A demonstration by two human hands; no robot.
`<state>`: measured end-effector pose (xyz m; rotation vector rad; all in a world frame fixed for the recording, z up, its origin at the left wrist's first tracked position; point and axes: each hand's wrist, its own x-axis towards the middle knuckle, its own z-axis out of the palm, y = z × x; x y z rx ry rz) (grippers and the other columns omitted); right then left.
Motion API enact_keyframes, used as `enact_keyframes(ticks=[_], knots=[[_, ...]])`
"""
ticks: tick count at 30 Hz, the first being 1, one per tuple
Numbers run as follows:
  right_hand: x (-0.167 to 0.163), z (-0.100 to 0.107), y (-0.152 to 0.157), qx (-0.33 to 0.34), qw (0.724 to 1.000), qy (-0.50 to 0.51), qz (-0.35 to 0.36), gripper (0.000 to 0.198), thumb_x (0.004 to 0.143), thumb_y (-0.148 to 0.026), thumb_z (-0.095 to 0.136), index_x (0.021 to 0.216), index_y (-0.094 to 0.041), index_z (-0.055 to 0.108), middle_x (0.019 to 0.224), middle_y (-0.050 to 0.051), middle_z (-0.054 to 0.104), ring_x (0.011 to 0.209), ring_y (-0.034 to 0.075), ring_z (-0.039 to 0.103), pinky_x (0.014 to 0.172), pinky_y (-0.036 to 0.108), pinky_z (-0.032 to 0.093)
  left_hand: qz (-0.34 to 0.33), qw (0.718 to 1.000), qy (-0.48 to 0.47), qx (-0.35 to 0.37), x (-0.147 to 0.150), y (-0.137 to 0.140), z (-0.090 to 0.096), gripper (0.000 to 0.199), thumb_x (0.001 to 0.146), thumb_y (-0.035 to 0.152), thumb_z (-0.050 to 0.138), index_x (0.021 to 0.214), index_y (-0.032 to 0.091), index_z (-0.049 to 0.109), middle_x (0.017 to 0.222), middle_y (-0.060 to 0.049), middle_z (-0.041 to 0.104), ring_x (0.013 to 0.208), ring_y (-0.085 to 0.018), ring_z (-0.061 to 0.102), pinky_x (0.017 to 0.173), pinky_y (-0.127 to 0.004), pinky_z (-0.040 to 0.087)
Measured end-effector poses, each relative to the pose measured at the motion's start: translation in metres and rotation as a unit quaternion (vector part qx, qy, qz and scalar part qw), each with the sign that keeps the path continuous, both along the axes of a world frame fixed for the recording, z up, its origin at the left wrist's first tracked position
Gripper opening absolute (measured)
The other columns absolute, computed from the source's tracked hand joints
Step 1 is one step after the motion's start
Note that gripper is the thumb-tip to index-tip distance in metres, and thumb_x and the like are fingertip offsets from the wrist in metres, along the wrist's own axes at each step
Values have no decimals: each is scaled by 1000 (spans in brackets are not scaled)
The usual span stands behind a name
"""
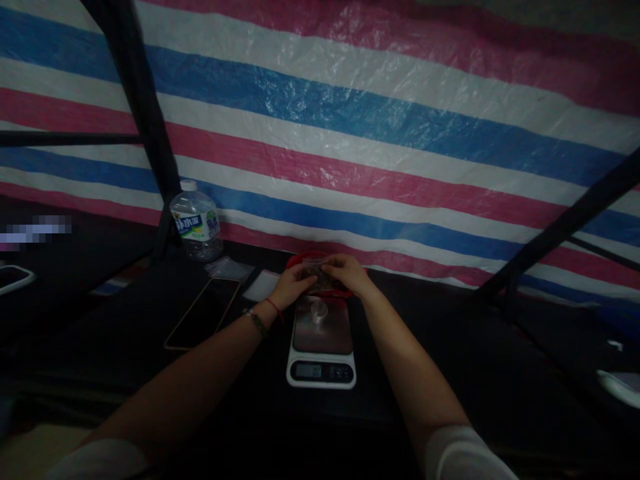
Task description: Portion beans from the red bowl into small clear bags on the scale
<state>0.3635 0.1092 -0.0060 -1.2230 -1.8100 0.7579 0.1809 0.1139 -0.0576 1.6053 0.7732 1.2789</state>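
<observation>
My left hand [295,281] and my right hand [346,272] are both closed on a small clear plastic bag [320,283], one at each side. Something dark shows in or behind the bag; I cannot make out what. Beneath and behind the hands is a red container [300,259], mostly covered by them. Directly in front stands a white kitchen scale [321,383] with a metal plate and a lit display too dim to read. A small clear round cup [319,311] sits on its plate.
Left of the scale lie a dark-screened phone [204,315], a whitish sheet [261,285] and some clear plastic bags [229,268]. A large clear bottle [196,223] stands behind them. Black slanted frame bars [145,100] flank the table before a striped tarp [350,133].
</observation>
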Motion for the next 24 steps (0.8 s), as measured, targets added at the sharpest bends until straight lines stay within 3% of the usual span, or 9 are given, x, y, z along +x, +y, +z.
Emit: enact_keyframes(ticks=[9, 18, 24], knots=[[-2, -1, -1, -19, 1000, 13, 7, 22, 74, -35, 63, 82, -15, 70, 66, 0, 63, 54, 11, 52, 52, 21, 39, 116, 993, -12, 20, -4, 5, 0, 37, 73, 52, 65, 82, 16, 64, 80, -5, 69, 78, -18, 64, 73, -33, 53], [-1, -2, 1, 6, 999, 29, -21, 22, 74, -38, 64, 76, -16, 67, 65, -1, 62, 55, 11, 52, 52, 22, 38, 109, 991, -62, -46, -4, 9, -3, 37, 67, 50, 69, 77, 16, 61, 74, -2, 66, 69, -15, 61, 68, -28, 50], [2, -6, 3, 24, 998, 48, -13, 18, 71, -35, 66, 69, -17, 65, 62, -2, 60, 55, 11, 52, 53, 22, 38, 100, 991, -74, -46, -6, 10, -4, 33, 64, 45, 73, 72, 15, 63, 72, -1, 64, 68, -14, 59, 69, -27, 49]])
